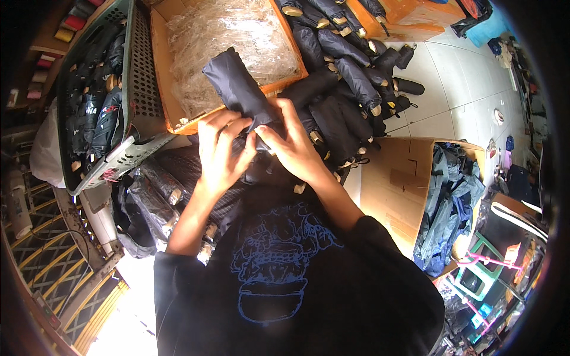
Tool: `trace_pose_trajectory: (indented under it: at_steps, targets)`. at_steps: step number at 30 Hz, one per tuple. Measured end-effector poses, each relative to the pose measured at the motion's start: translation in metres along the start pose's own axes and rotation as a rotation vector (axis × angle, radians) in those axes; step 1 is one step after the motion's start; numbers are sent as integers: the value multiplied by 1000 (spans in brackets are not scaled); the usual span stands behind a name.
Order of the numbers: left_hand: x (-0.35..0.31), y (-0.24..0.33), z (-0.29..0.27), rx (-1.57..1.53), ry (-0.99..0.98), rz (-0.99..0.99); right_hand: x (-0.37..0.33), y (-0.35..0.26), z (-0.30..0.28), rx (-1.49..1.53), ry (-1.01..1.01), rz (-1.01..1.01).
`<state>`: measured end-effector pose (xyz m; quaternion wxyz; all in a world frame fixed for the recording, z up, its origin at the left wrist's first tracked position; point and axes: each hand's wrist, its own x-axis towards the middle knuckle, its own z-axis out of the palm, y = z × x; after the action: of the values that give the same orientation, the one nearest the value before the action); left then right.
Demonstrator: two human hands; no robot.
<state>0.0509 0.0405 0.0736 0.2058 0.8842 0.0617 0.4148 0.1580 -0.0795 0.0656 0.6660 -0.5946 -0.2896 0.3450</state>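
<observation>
A folded umbrella in a black cloth sleeve (236,82) is held up in front of my chest, its far end tilted to the left. My left hand (221,145) grips its near end from the left, with thumb and fingers bent at the sleeve's edge. From the other side, my right hand (292,142) closes round the same end, thumb pressed in front. The fingertips of both hands nearly meet there, and what lies under them is partly hidden. Just beyond the hands is a pile of similar black umbrellas (350,80) with tan ends.
An orange-edged box (159,65) full of clear plastic wrappers stands beyond my hands. Left of it, a grey-green perforated crate (145,89) holds more umbrellas. Plastic-wrapped umbrellas (154,199) lie by my left forearm. At right, a cardboard box (392,190) holds blue-grey fabric; white floor tiles (469,77) stretch behind.
</observation>
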Motion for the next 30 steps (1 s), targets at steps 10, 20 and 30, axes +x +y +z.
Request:
trace_pose_trajectory:
  at_steps: [10,20,30]
  targets:
    - [16,-12,0,9,-58,215,2,0,6,-32,215,-4]
    - [26,2,10,-140,38,201,0,2,6,-36,234,-62]
    - [30,6,21,6,46,22,16,-6,-2,0,277,-154]
